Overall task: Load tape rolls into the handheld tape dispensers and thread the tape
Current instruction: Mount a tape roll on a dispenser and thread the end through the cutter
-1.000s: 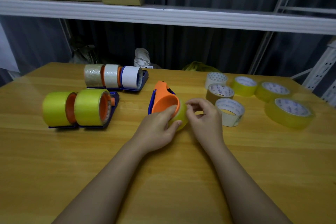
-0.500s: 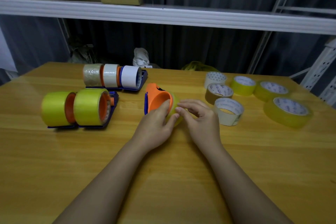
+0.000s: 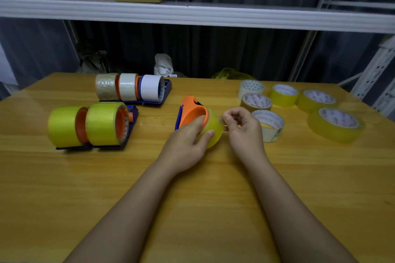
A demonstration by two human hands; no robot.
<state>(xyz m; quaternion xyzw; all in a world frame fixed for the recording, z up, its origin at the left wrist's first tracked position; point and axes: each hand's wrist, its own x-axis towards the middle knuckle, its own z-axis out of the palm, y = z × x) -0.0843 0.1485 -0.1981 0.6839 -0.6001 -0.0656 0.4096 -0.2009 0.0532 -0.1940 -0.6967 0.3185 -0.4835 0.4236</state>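
Tape roll (image 3: 210, 129) sits on the orange dispenser (image 3: 191, 111), where my left hand (image 3: 184, 145) grips both; my right hand (image 3: 241, 128), just right of the dispenser, pinches closed, apparently on the tape end. Five loaded dispensers (image 3: 102, 124) lie left of it, six loose rolls (image 3: 335, 124) right. Loading looks done, threading is left. The dispenser's long axis runs away from me, nose far.

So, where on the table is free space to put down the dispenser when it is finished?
The wooden table is bare along its near edge, on both sides of the forearms. A smaller bare strip lies between the loaded yellow dispensers and the orange dispenser. The far right is crowded with loose tape rolls.
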